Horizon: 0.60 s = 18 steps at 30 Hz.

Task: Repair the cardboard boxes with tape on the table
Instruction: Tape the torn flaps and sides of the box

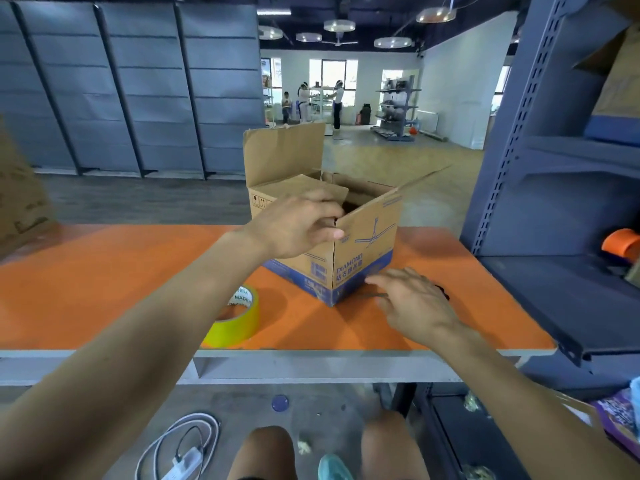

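Two bare knees (266, 452) and a teal shoe (334, 467) sit at the bottom edge of the frame. A white cable (180, 441) lies coiled on the floor at lower left. Both forearms stretch forward over the orange counter (86, 289).

Close to the counter's near edge, just left of centre, a roll of yellow tape (239, 320) lies flat, partly hidden behind the left forearm. Right of centre the right grip (415, 303) hangs low over the counter, fingers spread and loose, holding nothing. Its forefinger reaches the foot of the cardboard box (363, 258), though I cannot tell if it touches. Something dark and thin lies under that grip, too hidden to name.

The box stands mid-counter with a corner turned toward the viewer, a blue band round its base and a ceiling fan printed on its right face. The left grip (294, 226) is curled over the near top corner, thumb outside, fingers hooked on the rim. The far flap (284, 154) stands upright and the top is open.

At the right a grey shelf rack (554, 168) carries an orange roll (621, 242). Far back at centre, several people (337, 102) stand by bright windows.
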Motion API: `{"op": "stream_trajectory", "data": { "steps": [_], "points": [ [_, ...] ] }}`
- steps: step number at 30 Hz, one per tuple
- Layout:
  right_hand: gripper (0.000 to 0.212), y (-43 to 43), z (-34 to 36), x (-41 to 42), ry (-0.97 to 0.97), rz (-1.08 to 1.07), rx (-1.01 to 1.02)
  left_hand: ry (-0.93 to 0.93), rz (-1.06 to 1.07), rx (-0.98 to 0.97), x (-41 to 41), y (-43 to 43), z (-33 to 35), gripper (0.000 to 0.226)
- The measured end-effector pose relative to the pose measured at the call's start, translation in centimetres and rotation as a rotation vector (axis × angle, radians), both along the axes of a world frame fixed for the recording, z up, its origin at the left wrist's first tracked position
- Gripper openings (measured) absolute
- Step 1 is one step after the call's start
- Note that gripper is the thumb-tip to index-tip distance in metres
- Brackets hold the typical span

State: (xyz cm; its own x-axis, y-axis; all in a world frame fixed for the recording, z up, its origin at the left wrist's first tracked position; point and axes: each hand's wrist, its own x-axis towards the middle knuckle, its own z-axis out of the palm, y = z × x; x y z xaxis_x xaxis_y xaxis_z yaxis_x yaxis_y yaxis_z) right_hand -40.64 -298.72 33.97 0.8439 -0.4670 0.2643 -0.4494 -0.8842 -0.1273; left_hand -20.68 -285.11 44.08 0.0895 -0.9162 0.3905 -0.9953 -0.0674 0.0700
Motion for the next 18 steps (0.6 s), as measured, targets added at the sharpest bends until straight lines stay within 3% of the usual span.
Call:
{"op": "stream_trajectory", "data": {
  "steps": [5, 10, 18],
  "points": [
    [0.051, 2.5, 1.1, 1.7, -0.186, 0.039, 0.11, -0.114, 0.027, -0.068, 0.2, 0.5, -1.3, 0.026],
    [0.059, 3.8, 1.3, 2.6, -0.24, 0.069, 0.189, -0.147, 0.073, -0.138, -0.6, 1.3, -1.7, 0.023],
    [0.059, 5.0, 0.2, 4.1, -0.319, 0.099, 0.262, 0.007, 0.106, -0.166, -0.1, 1.4, -2.2, 0.025]
  ]
}}
